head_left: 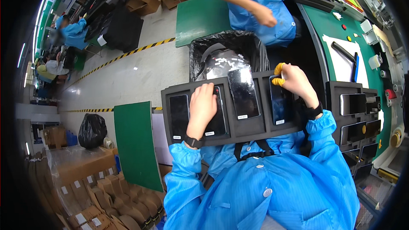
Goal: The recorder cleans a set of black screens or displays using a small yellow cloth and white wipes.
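A dark foam tray (265, 133) lies across in front of me, with smartphones side by side in its slots. My left hand (203, 105) rests with fingers stretched out over the second phone (220, 119), partly hiding it. To its left lies another dark phone (179, 113). The third phone (244, 93) reaches past the tray's far edge, its upper end shiny with glare. At the top of the rightmost phone (280, 104), my right hand (296, 81) has curled fingers, two with yellow finger cots (278, 81). What lies between those fingertips is hidden.
Beyond the tray stands a black-lined bin (200, 47) holding clear film with white labels. Across from me is a co-worker in blue (260, 4). A green bench (313, 21) and another phone tray (336, 89) stand to the right. Cartons (81, 166) fill the lower left, beside a green board (134, 140).
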Demonstrator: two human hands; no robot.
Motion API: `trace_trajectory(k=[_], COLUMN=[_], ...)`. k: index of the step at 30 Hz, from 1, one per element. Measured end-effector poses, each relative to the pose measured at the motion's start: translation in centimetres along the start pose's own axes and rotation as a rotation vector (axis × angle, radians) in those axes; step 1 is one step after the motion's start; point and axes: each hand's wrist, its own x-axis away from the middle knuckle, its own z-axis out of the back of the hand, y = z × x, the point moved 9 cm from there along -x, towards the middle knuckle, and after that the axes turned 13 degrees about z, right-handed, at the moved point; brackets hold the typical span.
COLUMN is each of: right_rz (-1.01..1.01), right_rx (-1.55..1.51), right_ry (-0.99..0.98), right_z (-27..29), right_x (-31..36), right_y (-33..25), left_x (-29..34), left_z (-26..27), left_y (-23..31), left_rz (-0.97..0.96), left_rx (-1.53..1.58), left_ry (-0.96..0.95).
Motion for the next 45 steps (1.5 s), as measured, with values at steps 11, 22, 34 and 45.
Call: trace_trajectory(k=[11, 22, 34, 45], right_rz=[0.225, 0.188, 0.256, 0.317], right_rx=[0.151, 0.219, 0.205, -0.082], right_ry=[0.129, 0.232, 0.275, 0.273], right_z=[-2.8, -6.3, -5.4, -3.9], right_x=[-4.2, -4.5, -3.0, -1.3], right_y=[-4.1, -4.2, -5.7, -8.5], left_x=[1.0, -2.9, 1.4, -0.5], left_z=[-1.8, -0.6, 3.6, 6.8], left_y=[-1.5, -3.5, -10.0, -12.3], left_rz=[0.084, 0.1, 0.029, 0.125], left_rx=[-0.084, 0.303, -0.066, 0.123], left_ry=[-0.013, -0.282, 0.019, -0.1])
